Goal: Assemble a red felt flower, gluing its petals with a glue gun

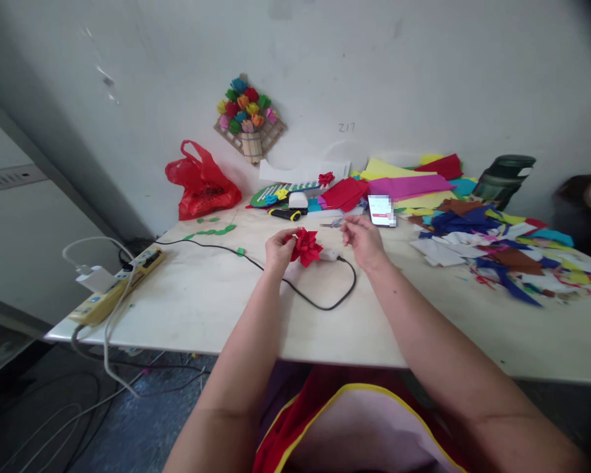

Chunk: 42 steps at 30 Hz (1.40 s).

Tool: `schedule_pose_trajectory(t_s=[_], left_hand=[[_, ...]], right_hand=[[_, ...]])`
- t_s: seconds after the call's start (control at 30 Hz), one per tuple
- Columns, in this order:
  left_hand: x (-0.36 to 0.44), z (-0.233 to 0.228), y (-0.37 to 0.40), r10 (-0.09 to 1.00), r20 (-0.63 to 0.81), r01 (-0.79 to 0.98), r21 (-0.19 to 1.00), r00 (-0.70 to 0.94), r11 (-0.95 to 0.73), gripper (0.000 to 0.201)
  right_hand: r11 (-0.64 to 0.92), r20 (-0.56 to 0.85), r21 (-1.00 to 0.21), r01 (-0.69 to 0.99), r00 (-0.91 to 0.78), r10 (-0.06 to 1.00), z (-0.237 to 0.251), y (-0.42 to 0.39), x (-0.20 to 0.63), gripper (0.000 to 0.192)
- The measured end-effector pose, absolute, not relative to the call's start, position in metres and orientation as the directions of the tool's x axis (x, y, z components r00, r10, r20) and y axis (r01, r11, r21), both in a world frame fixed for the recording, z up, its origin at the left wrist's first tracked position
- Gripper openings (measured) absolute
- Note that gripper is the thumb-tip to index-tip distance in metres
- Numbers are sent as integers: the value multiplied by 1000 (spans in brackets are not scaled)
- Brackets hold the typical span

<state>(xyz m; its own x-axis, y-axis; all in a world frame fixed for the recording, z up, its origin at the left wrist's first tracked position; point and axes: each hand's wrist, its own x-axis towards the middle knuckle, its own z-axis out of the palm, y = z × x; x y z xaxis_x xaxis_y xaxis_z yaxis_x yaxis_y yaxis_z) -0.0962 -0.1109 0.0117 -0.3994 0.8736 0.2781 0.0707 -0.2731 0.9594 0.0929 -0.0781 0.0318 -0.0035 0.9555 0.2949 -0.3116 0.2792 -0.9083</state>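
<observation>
A red craft flower (pixel 308 247) with pointed petals is pinched at its left side between the thumb and fingers of my left hand (pixel 280 249). Just right of it, above the table, my right hand (pixel 360 238) has its fingertips drawn together; whatever they may hold is too small to make out. Behind the flower, partly hidden, lies a whitish tool, perhaps a glue gun (pixel 331 255), with a black cord (pixel 325 309) looping toward me. A pair of scissors (pixel 331 225) rests beyond, near my right fingertips.
At the left edge sits a yellow power strip (pixel 121 289) with a white charger (pixel 96 279). A red plastic bag (pixel 204 184), a yellow-black cutter (pixel 284 215), a phone (pixel 381 210) and a dark bottle (pixel 505 180) stand or lie along the back. Colourful scraps (pixel 502 243) cover the right.
</observation>
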Motion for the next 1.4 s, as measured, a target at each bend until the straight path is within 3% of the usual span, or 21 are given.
schedule_pose_trajectory(t_s=[0.1,0.23,0.33,0.43,0.63,1.03,1.23,1.4], left_hand=[[-96,11,-111,872,298,94,954,-389,-284,32],[-95,10,-110,857,369,210,927,-359,-311,31],[-94,10,-111,850,400,295,905,-343,-307,32],[-92,12,-114,841,422,370,881,-338,-293,33],[-87,17,-122,789,519,487,809,-328,-329,30],[-84,16,-123,749,592,534,753,-298,-384,29],[-87,15,-119,786,503,403,844,-360,-355,28],[-92,11,-112,832,383,186,924,-402,-335,27]], right_hand=[[443,446,-895,-50,-102,889,29,-87,83,16],[745,716,-577,335,-230,659,27,-102,72,14],[768,752,-419,485,-290,593,26,-107,68,12],[700,704,-446,558,-265,659,26,-109,65,13],[568,557,-598,565,-216,802,27,-107,61,14],[523,516,-632,572,-193,835,30,-108,58,15],[601,594,-647,470,-184,783,28,-106,61,14],[632,632,-741,226,-79,771,31,-105,65,15]])
